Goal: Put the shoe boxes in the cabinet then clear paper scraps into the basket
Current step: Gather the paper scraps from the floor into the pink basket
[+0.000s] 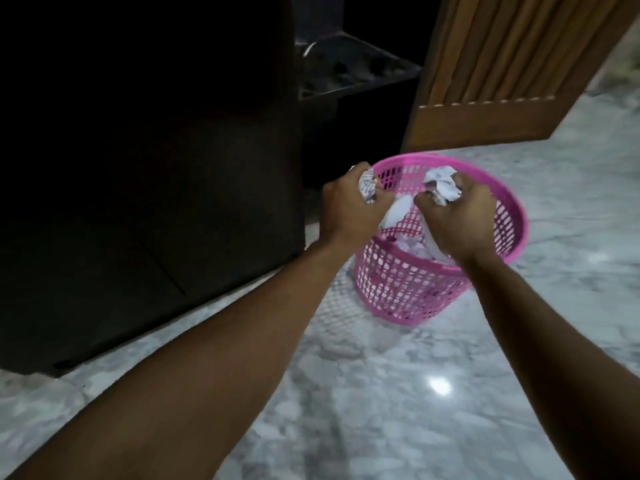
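Both forearms reach over the marble floor (381, 393); the left hand (349, 206) and right hand (457, 220) each clench crumpled paper scraps (443, 187) above the pink basket (408, 289), beside the dark cabinet (149, 168)

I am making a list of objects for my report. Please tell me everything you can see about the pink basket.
The pink basket is round, apparently plastic, with lattice walls and a solid thick rim. It stands on the marble floor, seemingly tilted, beside the dark cabinet. Crumpled paper lies inside. The left hand and right hand hold paper scraps above its opening; whether they touch the rim is unclear.
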### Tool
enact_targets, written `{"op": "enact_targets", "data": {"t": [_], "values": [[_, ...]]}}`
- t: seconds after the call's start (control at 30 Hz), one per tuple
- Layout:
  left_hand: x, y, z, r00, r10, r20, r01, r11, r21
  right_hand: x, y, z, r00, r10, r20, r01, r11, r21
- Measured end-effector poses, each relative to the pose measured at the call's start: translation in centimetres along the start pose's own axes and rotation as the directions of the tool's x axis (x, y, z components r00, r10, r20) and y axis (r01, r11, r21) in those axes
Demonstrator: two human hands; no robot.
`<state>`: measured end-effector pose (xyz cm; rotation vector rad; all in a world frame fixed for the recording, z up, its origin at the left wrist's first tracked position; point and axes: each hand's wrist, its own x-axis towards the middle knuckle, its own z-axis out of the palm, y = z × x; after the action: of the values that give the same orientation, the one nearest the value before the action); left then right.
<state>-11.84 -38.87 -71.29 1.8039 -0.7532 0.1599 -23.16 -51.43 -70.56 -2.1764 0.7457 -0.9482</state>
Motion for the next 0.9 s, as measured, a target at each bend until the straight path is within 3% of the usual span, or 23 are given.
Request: {"op": "enact_targets", "data": {"t": [0.1,0.17,0.3,0.4,0.57,0.67,0.83,0.9], "values": [[1.8,0.3,5.0,0.991,-0.108,0.084,0.105,0.994,0.039,2.3,3.2,-0.2,0.984,0.180,0.019,-0.179,0.984,-0.011],[2.4,-0.5,7.8,0.962,-0.217,0.165,0.195,0.971,0.137,3.4,5.5,-0.1,0.931,0.342,0.129,-0.342,0.939,-0.024],[3.3,-1.8,11.2,0.791,-0.382,0.477,0.203,0.901,0.384,4.7,8.6,0.0,0.774,0.532,0.342,-0.558,0.829,-0.027],[4.1,-2.1,11.8,0.726,-0.392,0.565,0.166,0.897,0.409,5.3,9.6,-0.3,0.747,0.528,0.405,-0.569,0.822,-0.021],[4.9,-2.2,11.1,0.779,-0.350,0.521,0.077,0.877,0.474,5.6,10.1,-1.0,0.792,0.442,0.421,-0.474,0.880,-0.030],[4.7,-2.8,10.0,0.810,-0.302,0.503,0.040,0.884,0.466,5.8,9.9,-1.7,0.816,0.370,0.444,-0.330,0.929,-0.168],[3.1,-3.4,7.7,0.900,-0.198,0.388,0.020,0.909,0.417,4.9,10.1,-2.7,0.911,0.296,0.286,-0.235,0.945,-0.226],[2.3,-3.5,6.8,0.940,-0.160,0.300,0.011,0.897,0.442,3.9,10.1,-3.3,0.951,0.274,0.142,-0.241,0.947,-0.213]]}}
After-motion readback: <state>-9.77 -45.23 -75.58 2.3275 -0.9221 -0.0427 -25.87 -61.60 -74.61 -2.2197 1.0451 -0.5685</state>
